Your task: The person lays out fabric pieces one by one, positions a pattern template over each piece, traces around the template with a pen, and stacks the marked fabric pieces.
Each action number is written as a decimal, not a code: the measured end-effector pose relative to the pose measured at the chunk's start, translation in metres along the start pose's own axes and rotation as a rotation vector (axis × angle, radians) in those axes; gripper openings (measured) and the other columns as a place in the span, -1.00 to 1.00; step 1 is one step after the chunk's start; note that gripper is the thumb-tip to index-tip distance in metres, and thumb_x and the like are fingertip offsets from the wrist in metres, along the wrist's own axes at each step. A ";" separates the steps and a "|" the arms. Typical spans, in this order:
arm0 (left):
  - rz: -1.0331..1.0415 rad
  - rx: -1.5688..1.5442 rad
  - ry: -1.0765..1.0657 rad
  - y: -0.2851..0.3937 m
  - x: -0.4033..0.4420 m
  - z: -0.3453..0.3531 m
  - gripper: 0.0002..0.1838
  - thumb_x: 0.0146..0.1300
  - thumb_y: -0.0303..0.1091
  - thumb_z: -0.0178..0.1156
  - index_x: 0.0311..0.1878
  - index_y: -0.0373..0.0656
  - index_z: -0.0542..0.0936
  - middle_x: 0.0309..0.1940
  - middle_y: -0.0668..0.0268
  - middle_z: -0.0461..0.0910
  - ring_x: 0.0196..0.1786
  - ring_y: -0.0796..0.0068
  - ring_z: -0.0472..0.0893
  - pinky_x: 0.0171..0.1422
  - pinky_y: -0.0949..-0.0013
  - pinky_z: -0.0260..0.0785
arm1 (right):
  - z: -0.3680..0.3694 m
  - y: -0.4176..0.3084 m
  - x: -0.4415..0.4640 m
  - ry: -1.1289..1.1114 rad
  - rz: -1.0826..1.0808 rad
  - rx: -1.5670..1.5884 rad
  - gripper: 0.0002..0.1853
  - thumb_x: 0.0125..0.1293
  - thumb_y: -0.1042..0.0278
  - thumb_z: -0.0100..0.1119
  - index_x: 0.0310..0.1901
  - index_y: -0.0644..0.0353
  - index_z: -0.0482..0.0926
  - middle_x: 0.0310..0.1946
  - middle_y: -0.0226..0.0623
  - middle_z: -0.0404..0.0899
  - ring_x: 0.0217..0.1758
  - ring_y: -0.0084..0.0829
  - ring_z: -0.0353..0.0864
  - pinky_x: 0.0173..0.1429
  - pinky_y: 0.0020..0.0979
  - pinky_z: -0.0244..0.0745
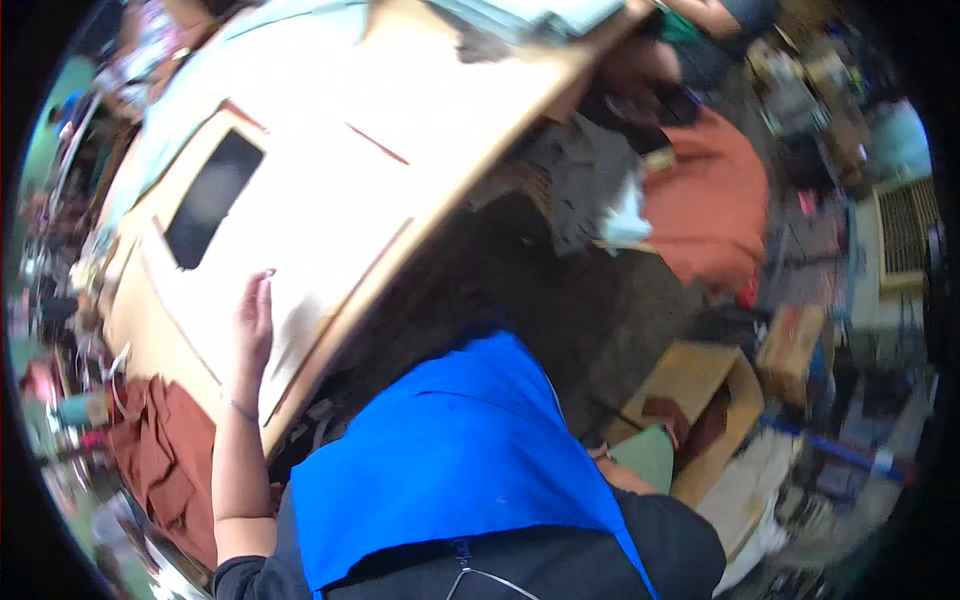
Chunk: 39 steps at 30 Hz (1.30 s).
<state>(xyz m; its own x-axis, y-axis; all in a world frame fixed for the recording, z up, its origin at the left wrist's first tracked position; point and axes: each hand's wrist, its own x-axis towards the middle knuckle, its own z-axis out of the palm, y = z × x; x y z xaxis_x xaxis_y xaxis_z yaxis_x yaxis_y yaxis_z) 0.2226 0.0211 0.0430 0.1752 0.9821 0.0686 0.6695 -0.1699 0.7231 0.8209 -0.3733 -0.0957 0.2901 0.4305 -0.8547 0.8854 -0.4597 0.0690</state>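
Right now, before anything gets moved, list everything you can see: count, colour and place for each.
table: one, tan, upper left
white material: count lost in glare, white, on the table
rectangle: one, black, on the table
red-brown cloth: one heap, lower left
grey cloth: one heap, beyond the table's right edge
orange cloth: one heap, upper right
open box: one, brown, lower right
green piece: one, pale green, by the right forearm
grille: one, cream, far right
background clutter: too blurred to count, mixed colours, both sides
other person: one, partly seen, top right
apron: one, blue, bottom centre
hands: left over the table; right mostly hidden
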 end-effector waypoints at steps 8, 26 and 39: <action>-0.055 0.752 0.217 -0.045 -0.041 -0.048 -0.78 0.45 -0.28 0.04 0.08 -0.02 0.55 -0.15 0.14 0.65 -0.18 0.08 0.66 -0.18 0.10 0.53 | -0.105 -0.018 0.037 0.106 0.034 0.049 0.09 -0.01 -0.44 0.24 0.49 0.04 0.17 0.52 -0.19 0.11 0.61 -0.12 -0.03 0.50 0.37 -0.22; -0.115 0.555 0.333 -0.076 -0.053 -0.067 -0.81 0.43 -0.28 0.06 0.02 -0.05 0.55 -0.20 0.19 0.62 -0.26 0.14 0.66 -0.22 0.12 0.53 | -0.050 -0.185 0.051 -0.285 -0.208 -0.232 0.02 -0.04 -0.29 0.33 0.43 0.08 0.28 0.47 -0.17 0.20 0.57 -0.10 0.05 0.49 0.37 -0.16; -0.159 0.517 0.254 -0.077 -0.055 -0.070 -0.81 0.45 -0.25 0.04 0.03 -0.02 0.55 -0.20 0.18 0.59 -0.24 0.12 0.66 -0.25 0.11 0.53 | -0.049 -0.332 0.103 -0.282 -0.408 -0.503 -0.04 -0.06 -0.18 0.40 0.39 0.11 0.35 0.43 -0.16 0.28 0.55 -0.08 0.11 0.48 0.37 -0.12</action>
<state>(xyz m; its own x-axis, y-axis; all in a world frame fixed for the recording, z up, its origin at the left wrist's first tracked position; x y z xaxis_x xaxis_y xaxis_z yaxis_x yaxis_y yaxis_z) 0.1107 -0.0139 0.0320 -0.0911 0.9765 0.1953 0.9491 0.0258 0.3139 0.5744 -0.1381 -0.1813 -0.1457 0.2435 -0.9589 0.9837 0.1393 -0.1141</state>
